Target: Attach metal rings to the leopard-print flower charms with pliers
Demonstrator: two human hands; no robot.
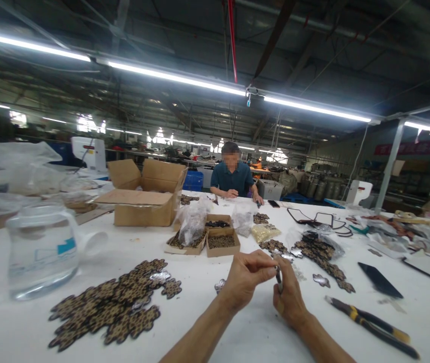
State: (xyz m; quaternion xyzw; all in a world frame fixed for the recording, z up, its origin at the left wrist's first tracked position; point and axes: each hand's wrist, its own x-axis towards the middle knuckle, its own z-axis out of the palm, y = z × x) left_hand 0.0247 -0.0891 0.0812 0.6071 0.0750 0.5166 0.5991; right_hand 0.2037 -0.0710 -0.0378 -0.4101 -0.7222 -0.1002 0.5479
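My left hand (243, 282) is closed in a pinch, its thumb and fingertips meeting beside my right hand; what sits in the pinch is too small to make out. My right hand (290, 297) grips a small dark piece (279, 280) with a silvery edge, turned nearly edge-on, so its shape is mostly hidden. Both hands are raised over the white table (195, 312). To the left lies a spread pile of leopard-print flower-shaped patches (112, 302). A smaller heap of such patches (318, 254) is beyond my right hand.
Small boxes of brass-coloured bits (222, 241) stand ahead, near a large open carton (144, 209). A water jug (43, 252) stands left. Pliers (369, 322) and a phone (380, 280) lie right. Across the table sits a person (232, 176).
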